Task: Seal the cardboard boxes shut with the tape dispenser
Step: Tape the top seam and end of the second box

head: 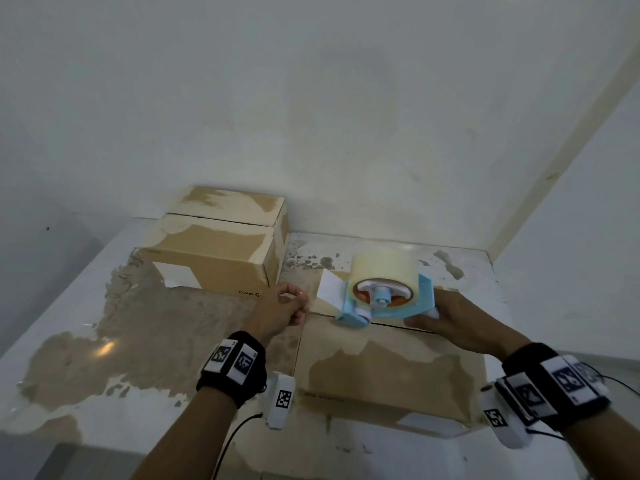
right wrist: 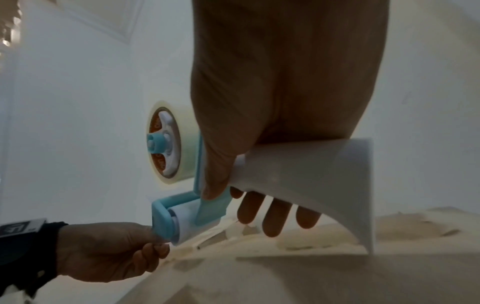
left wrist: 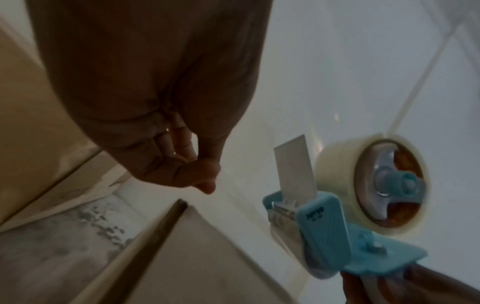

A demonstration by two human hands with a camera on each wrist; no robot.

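Observation:
A light-blue tape dispenser with a clear tape roll hovers over the centre seam of the near cardboard box. My right hand grips its white handle, and its roller points left toward the box's left edge. My left hand sits just left of the roller with its fingers curled and thumb against the fingertips; no tape shows between them. A second closed box stands at the back left.
The boxes rest on a white table with worn brown patches, set into a wall corner. Walls close in behind and on the right. The table's front edge lies near my forearms, and a cable hangs from my left wrist.

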